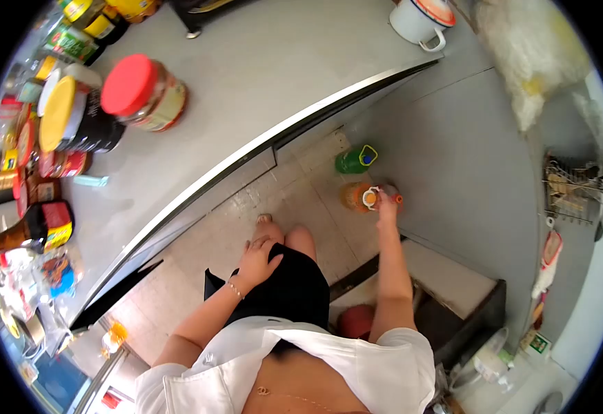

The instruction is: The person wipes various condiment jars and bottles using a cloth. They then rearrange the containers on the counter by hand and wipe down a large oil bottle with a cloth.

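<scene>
On my knee, against the black cloth, rests my left hand (259,262), its fingers spread and nothing in them. My right hand (386,201) reaches down to the floor beside the grey wall, its fingers closed at the top of a bottle. An orange bottle with a white ring handle (355,196) stands just left of it, and a clear bottle with a red cap (393,195) is at its right. Which of the two the fingers grip cannot be made out. Behind them is a green bottle (350,161) with a blue cap.
The grey countertop (267,62) has a metal front edge. On it are a red-lidded jar (143,93), a yellow-lidded container (74,114), several bottles and a white enamel mug (417,24). A dark-framed shelf (453,283) stands beside my right arm; a wire rack (572,186) hangs at right.
</scene>
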{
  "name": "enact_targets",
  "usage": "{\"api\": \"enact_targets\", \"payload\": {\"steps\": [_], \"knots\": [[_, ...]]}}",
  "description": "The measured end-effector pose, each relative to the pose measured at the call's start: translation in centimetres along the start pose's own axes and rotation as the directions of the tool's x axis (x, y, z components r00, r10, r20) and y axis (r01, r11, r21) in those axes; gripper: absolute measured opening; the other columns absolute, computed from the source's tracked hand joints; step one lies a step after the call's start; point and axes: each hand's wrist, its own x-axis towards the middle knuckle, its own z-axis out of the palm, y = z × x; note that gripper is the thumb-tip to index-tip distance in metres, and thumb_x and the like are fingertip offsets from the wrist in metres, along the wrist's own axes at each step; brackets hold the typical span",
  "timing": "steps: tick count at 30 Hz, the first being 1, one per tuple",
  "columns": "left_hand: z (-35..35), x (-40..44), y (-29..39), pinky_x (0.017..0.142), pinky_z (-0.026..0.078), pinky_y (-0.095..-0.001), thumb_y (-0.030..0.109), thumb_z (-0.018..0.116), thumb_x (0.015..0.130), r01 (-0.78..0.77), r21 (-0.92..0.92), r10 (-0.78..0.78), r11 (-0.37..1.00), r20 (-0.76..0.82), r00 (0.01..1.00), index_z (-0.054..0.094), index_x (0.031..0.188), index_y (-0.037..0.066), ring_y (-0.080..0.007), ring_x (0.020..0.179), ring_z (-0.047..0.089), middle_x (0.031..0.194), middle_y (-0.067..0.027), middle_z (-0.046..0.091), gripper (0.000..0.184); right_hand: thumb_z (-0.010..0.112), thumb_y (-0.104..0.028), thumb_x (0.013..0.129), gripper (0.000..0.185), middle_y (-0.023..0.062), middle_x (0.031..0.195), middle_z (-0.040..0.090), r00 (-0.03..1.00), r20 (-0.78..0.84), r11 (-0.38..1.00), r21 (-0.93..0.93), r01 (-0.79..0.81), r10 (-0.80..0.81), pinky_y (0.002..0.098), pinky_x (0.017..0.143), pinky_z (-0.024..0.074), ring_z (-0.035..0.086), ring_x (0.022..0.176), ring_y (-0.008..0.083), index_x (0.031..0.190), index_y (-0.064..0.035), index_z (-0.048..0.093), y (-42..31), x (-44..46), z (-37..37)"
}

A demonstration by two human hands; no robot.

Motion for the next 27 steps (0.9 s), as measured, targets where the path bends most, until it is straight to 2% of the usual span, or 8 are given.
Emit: {"api": "enact_targets", "payload": {"steps": [5,9,12,18,21,23,25,27], "knots": [[-1.9,-2.3,3.6,0.088,0.041,-0.0369,0.030,0.056,0.086,0.135,-0.656,-0.035,0.743,0.163,0.986,0.049,0.116,0.003,-0.0226,0.106,0.052,0.114,-0.0132,0.054,0.041,0.054,-0.021,0.085,0.024,-0.0060,0.055,0.035,0.883,0.458,0.984,-0.089,0.157,-0.100,0.0236,0.046,0.0305,0.029,0.045,0.0048,0.065,-0.0103,0.047,-16.9,-18.7,-5.2],[-6.5,-3.0,9.9,0.086,0.041,-0.0309,0.031,0.051,0.090,0.296,-0.914,-0.157,0.278,0.260,0.953,0.045,0.122,0.001,-0.0172,0.103,0.051,0.112,-0.0089,0.054,0.044,0.049,-0.017,0.086,0.029,-0.0044,0.051,0.033,0.741,0.647,0.955,-0.069,0.288,-0.177,0.0255,0.050,0.0344,0.028,0.044,0.0059,0.060,-0.0085,0.042,-28.8,-33.8,-6.8],[-9.8,-4.4,12.2,0.085,0.041,-0.0282,0.031,0.051,0.090,0.291,-0.936,-0.123,0.199,0.271,0.955,0.042,0.126,0.002,-0.0159,0.104,0.049,0.111,-0.0079,0.055,0.047,0.048,-0.015,0.086,0.030,-0.0021,0.051,0.035,0.597,0.761,0.892,-0.056,0.448,-0.252,0.0262,0.053,0.0357,0.029,0.044,0.0073,0.058,-0.0059,0.041,-33.5,-42.6,-6.6],[-13.3,-9.5,5.8,0.080,0.044,-0.0276,0.021,0.056,0.087,-0.130,-0.885,-0.254,0.447,-0.265,0.930,0.049,0.116,0.001,-0.0146,0.096,0.053,0.106,-0.0085,0.057,0.036,0.048,-0.018,0.086,0.034,0.0011,0.049,0.037,0.256,0.908,0.786,0.116,0.608,-0.332,0.0271,0.051,0.0354,0.029,0.043,0.0086,0.057,-0.0030,0.042,-36.0,-52.3,-1.8],[-15.8,-14.4,-0.5,0.071,0.046,-0.0285,0.013,0.059,0.083,-0.254,-0.684,-0.428,0.684,-0.658,0.619,0.052,0.108,0.000,-0.0142,0.086,0.055,0.098,-0.0083,0.058,0.028,0.045,-0.023,0.089,0.036,-0.0016,0.047,0.032,0.080,0.937,0.763,0.224,0.607,-0.339,0.0258,0.049,0.0340,0.026,0.040,0.0070,0.058,-0.0043,0.041,-35.9,-56.3,1.1],[-18.7,-19.4,-5.4,0.071,0.046,-0.0321,0.012,0.060,0.078,-0.212,-0.679,-0.581,0.702,-0.719,0.381,0.053,0.103,-0.001,-0.0204,0.081,0.057,0.095,-0.0138,0.057,0.028,0.043,-0.024,0.090,0.037,-0.0035,0.047,0.030,0.066,0.933,0.792,0.262,0.552,-0.354,0.0254,0.049,0.0339,0.025,0.039,0.0061,0.059,-0.0051,0.040,-35.3,-58.6,3.6],[-21.6,-24.3,-10.0,0.070,0.045,-0.0343,0.011,0.062,0.076,-0.094,-0.536,-0.524,0.839,-0.843,0.121,0.053,0.103,0.002,-0.0217,0.078,0.055,0.090,-0.0117,0.056,0.030,0.039,-0.024,0.092,0.036,-0.0056,0.049,0.027,0.068,0.940,0.854,0.272,0.443,-0.334,0.0252,0.050,0.0345,0.023,0.039,0.0043,0.062,-0.0059,0.040,-34.1,-60.0,6.2],[-24.6,-28.1,-14.8,0.083,0.041,-0.0389,0.016,0.066,0.072,0.128,-0.423,-0.431,0.897,-0.901,0.044,0.052,0.109,0.006,-0.0278,0.098,0.050,0.107,-0.0142,0.053,0.041,0.038,-0.024,0.092,0.035,-0.0058,0.050,0.028,0.055,0.953,0.896,0.261,0.360,-0.299,0.0250,0.050,0.0346,0.023,0.039,0.0040,0.063,-0.0059,0.040,-32.8,-62.0,8.7]]}}
